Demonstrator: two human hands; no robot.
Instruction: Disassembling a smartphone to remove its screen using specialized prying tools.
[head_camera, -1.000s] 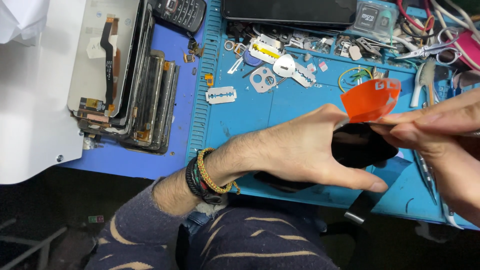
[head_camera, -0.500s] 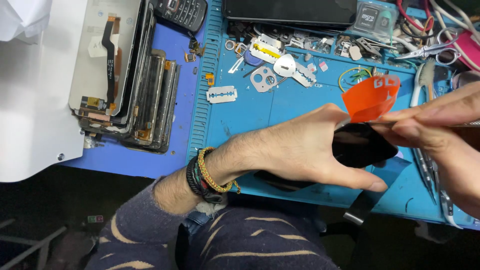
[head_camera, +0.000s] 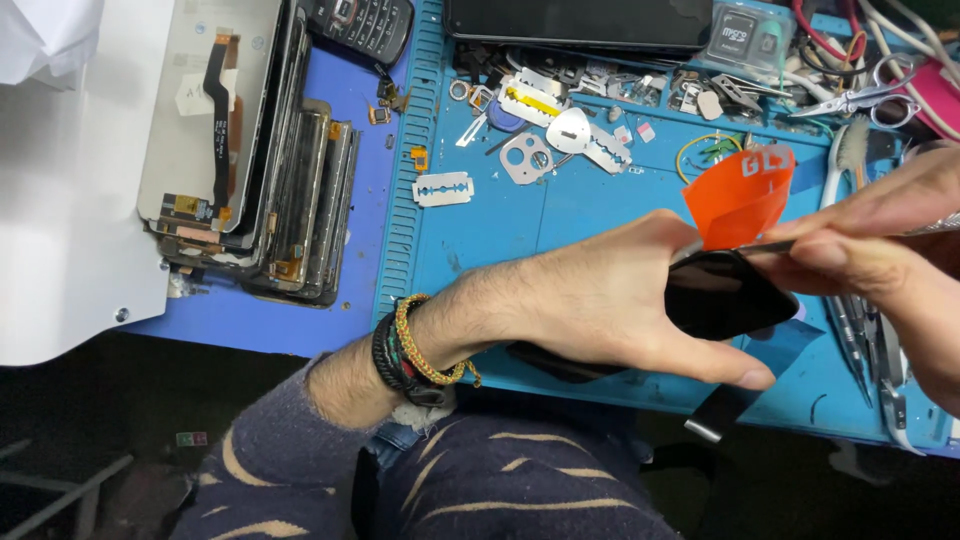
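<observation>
Down near the worktop's (head_camera: 600, 215) front edge, the left hand (head_camera: 610, 300) has a closed grip on a black phone (head_camera: 725, 295); the right hand (head_camera: 880, 245) pinches an orange pick (head_camera: 740, 195) against its top edge.

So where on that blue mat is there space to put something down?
The barest patch of the blue mat lies between the razor blade and the orange plastic pick, above the left hand. The mat's top edge is crowded with small metal parts, scissors and wires.

Blue work mat (head_camera: 600, 205), razor blade (head_camera: 443, 188), scissors (head_camera: 853, 100), stacked phone screens (head_camera: 250, 150), small metal parts (head_camera: 560, 125), keypad phone (head_camera: 365, 25)
</observation>
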